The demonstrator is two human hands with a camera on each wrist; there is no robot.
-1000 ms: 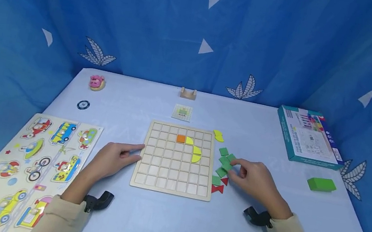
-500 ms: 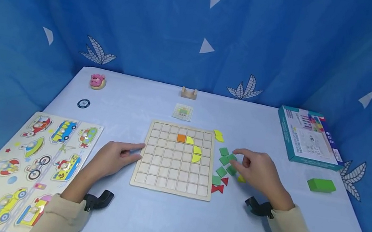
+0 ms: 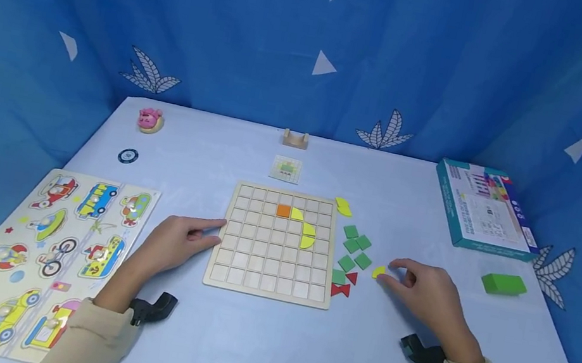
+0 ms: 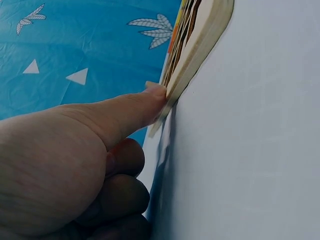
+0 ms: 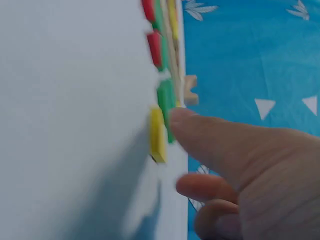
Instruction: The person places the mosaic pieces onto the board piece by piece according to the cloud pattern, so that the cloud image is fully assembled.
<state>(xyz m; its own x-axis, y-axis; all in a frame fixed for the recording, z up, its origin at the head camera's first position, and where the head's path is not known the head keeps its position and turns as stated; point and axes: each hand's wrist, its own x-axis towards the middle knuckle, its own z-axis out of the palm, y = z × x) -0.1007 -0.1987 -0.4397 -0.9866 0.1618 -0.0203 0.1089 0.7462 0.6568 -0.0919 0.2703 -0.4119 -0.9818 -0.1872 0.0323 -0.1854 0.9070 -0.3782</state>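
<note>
**Grid board: three of many cells filled**

Left hand (image 3: 173, 245) steadies the grid board (image 3: 274, 244) edge, forefinger extended. Right hand (image 3: 428, 294), grip loosely spread, touches a yellow piece (image 3: 378, 272) on the worktop (image 3: 264, 344). Orange and yellow tiles sit placed; green squares (image 3: 356, 247) remain loose.

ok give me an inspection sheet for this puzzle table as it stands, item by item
surface: pale blue table, flat.
job's things: wooden grid board holding one orange square and yellow curved pieces; small yellow piece at the right hand's fingertips; green square tiles and red triangles loose beside the board.
clutter: vehicle peg puzzle, teal box, green block, pink toy, pattern card.
grippers: left hand presses a fingertip on the board's edge; right hand touches the yellow piece.
cables: nothing seen.
surroundings: blue patterned curtain.
</note>
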